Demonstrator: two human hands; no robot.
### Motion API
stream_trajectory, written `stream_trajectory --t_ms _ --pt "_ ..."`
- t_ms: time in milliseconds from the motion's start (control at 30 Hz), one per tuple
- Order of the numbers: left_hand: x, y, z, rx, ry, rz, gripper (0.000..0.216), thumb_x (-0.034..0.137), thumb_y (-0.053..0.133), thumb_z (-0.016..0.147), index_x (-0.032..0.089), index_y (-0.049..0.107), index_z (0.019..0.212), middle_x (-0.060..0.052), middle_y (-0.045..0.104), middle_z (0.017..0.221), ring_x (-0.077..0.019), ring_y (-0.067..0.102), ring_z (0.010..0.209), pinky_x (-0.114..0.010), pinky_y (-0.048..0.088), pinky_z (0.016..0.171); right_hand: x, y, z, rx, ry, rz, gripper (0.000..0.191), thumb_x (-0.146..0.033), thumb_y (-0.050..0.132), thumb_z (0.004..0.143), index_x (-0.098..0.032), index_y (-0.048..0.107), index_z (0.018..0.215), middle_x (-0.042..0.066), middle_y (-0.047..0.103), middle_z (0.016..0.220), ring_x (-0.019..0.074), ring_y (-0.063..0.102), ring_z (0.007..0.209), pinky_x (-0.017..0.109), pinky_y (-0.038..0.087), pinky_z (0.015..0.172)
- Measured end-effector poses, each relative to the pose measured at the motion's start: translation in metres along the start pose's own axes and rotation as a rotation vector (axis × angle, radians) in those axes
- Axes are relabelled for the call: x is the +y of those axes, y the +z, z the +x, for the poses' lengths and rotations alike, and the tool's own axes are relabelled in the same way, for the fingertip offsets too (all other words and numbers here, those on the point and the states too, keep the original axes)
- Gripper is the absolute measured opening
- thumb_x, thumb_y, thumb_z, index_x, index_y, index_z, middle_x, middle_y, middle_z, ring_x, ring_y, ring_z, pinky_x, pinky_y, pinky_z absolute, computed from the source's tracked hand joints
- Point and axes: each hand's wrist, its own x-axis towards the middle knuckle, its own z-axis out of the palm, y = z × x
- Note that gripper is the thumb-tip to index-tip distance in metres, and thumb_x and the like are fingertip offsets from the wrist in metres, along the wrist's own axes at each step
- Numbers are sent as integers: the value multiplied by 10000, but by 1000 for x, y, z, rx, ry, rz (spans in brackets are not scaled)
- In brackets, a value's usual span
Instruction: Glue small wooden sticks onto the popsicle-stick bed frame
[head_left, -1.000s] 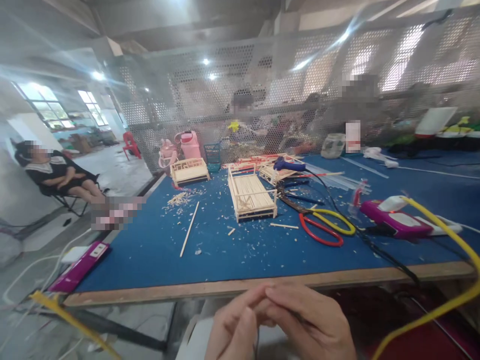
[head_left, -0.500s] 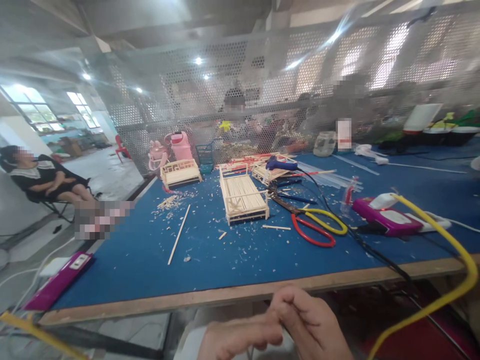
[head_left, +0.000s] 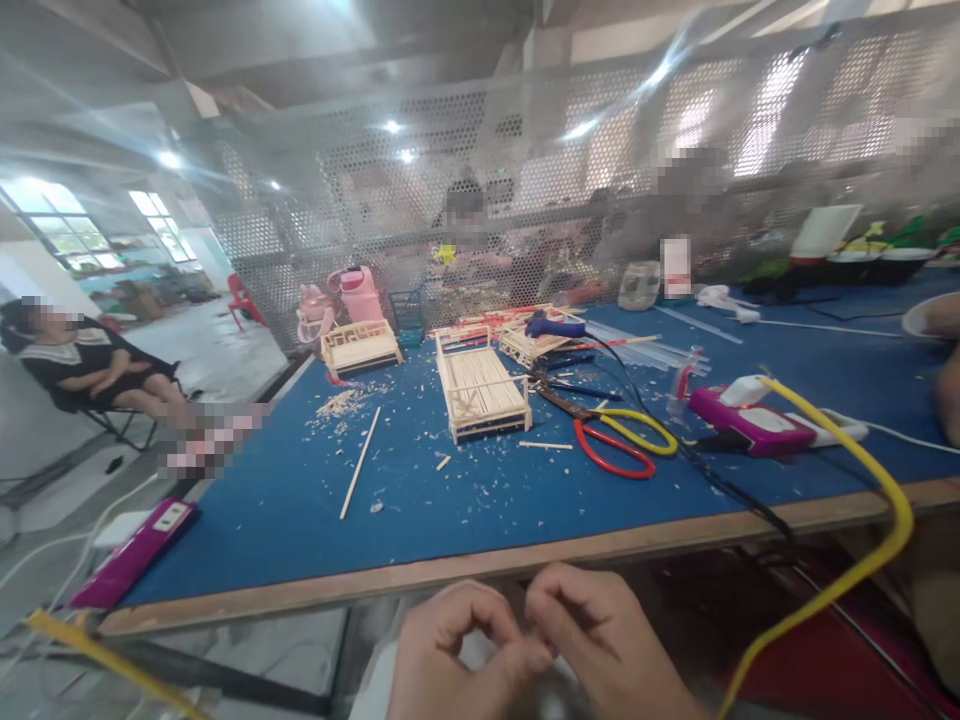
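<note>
Below the table's front edge, my left hand (head_left: pixel 459 650) and my right hand (head_left: pixel 600 630) meet with curled fingers. Both are pinched closed at the fingertips, and anything between them is too small or hidden to make out. On the blue tabletop (head_left: pixel 420 540) beyond them stands a small bed made of wooden sticks (head_left: pixel 486 390). A loose wooden stick (head_left: pixel 361 463) lies to its left. Scissors (head_left: pixel 611 440) with one red and one yellow handle lie to its right. A blue glue gun (head_left: pixel 555 327) rests on another stick frame (head_left: pixel 521 345) behind.
A small stick bench (head_left: pixel 361 347) stands at the back left near wood crumbs (head_left: pixel 345 402). A purple power strip (head_left: pixel 750 422) with a yellow cable (head_left: pixel 900 500) lies right; another purple strip (head_left: pixel 139 555) is at the left corner. A person (head_left: pixel 82 365) sits at left; another person's arm (head_left: pixel 949 390) enters at right.
My left hand's fingers have gone from stretched out to curled in a pinch beside my right hand. Another person's arm has come into view at the right. The view has shifted slightly.
</note>
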Motion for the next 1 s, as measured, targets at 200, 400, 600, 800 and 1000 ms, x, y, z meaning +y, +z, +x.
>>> stream_trajectory --t_ms 200,400,600,800,1000 --pt "21 -31 41 101 119 347 201 356 658 663 199 663 537 20 611 506 -124 514 505 -221 399 508 -5 -18 14 142 50 13 215 -362 519 850 -182 625 806 8 608 628 120 554 516 200 455 482" --pt "31 -45 123 -3 125 837 316 450 554 782 200 745 748 -27 695 634 -175 587 593 -263 395 557 3 -53 96 377 -46 -265 243 -236 571 751 -183 578 988 82 677 900 200 644 819 290 516 669" --pt "16 -32 163 -92 104 1015 220 350 605 769 206 767 803 -86 753 827 -231 662 800 -277 443 689 20 -64 160 103 224 -563 213 -110 617 725 -151 588 932 112 716 927 211 675 831 314 489 775" --pt "9 -45 173 -42 83 1012 218 303 580 790 194 769 802 -91 752 806 -231 663 786 -285 445 710 17 -56 161 13 141 -571 133 -103 623 732 -196 619 826 29 732 858 168 679 814 245 469 740" --pt "1 -65 187 61 59 1014 236 277 555 800 183 770 824 -100 750 823 -242 665 804 -292 454 728 5 -34 173 -67 30 -606 90 -112 631 717 -194 625 681 29 714 743 181 647 729 262 438 687"
